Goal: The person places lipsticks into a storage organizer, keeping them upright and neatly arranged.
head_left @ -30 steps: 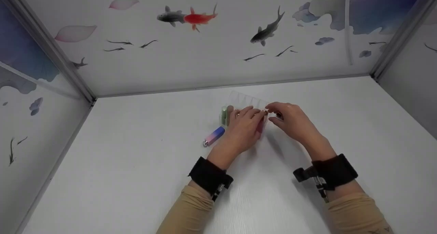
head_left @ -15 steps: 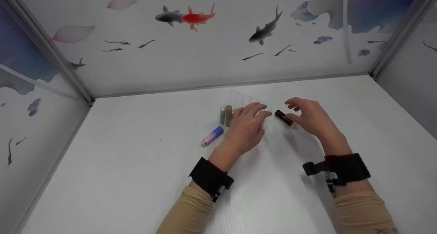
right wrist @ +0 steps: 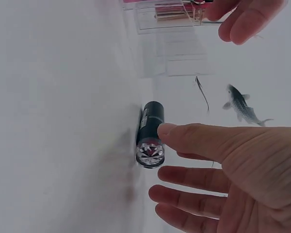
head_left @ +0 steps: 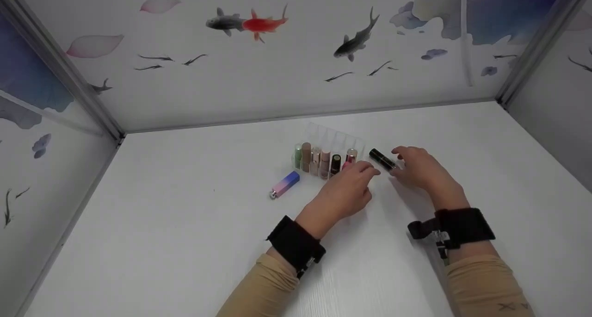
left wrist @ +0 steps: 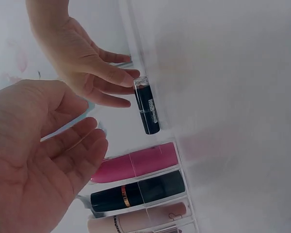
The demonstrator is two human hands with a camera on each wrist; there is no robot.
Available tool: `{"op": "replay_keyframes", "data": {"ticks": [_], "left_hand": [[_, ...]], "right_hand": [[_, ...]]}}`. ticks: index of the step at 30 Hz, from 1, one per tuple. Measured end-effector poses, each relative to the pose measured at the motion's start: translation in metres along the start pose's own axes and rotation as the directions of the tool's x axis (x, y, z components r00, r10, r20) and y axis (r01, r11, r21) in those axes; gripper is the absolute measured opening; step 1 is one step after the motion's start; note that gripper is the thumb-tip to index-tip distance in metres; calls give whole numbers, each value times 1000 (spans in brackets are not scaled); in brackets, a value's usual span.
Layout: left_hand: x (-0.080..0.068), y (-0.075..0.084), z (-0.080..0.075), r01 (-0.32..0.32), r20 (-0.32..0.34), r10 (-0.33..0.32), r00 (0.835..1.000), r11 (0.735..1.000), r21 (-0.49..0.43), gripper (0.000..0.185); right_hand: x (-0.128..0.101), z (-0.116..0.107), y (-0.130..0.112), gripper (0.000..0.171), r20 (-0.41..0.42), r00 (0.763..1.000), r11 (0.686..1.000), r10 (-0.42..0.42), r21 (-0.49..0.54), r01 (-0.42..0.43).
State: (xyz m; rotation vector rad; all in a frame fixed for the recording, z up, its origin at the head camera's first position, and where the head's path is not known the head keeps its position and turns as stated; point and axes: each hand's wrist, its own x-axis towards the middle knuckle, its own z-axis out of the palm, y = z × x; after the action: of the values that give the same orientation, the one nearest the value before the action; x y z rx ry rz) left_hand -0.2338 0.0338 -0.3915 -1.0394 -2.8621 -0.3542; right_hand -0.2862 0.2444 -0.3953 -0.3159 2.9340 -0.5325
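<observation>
Six lipsticks stand in the clear organizer, while both hands, holding nothing with fingers relaxed, flank a black lipstick lying on the bench, seemingly unplaced.

Left hand: bare. Black fabric wrist band with a small metal clip at its 5 o'clock edge. Tan long sleeve below the band.

Right hand: bare. Black fabric wrist band, strap tab projecting toward 9 o'clock, metal fitting beneath. Tan long sleeve with a small dark mark near the frame's lower edge.
</observation>
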Motion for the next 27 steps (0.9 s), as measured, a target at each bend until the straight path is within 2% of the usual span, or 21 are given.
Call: {"op": "replay_keyframes", "data": {"ticks": [3,6,12,16,21,24,27], "left_hand": [[1,1,3,18,56,-19,998,1000,5,44],[2,3,5,8,93,-9,996,1000,11,45],[4,8,8,9,149,-6,989,1000,-25,49],[4,9,11,27,164,-15,986,997,-71,52],[3,9,13,46,164,-30,986,994,-97,50],[3,9,14,60,180,-43,983,994,-90,44],[4,10,15,78,192,-60,980,993,-89,34]], "right_hand": [[2,5,2,52,9,1000,1000,13,-6,-13],[4,8,4,48,-11,1000,1000,3,-30,-4],[4,8,3,29,-22,1000,999,-1,-49,0],[-2,1,-4,22,66,998,997,13,-72,-8],[-11,-8,-17,20,221,975,993,19,-114,6],[-14,-10,-22,19,287,958,995,-2,-93,30],[-15,-12,-25,19,319,947,997,-33,-57,54]]}}
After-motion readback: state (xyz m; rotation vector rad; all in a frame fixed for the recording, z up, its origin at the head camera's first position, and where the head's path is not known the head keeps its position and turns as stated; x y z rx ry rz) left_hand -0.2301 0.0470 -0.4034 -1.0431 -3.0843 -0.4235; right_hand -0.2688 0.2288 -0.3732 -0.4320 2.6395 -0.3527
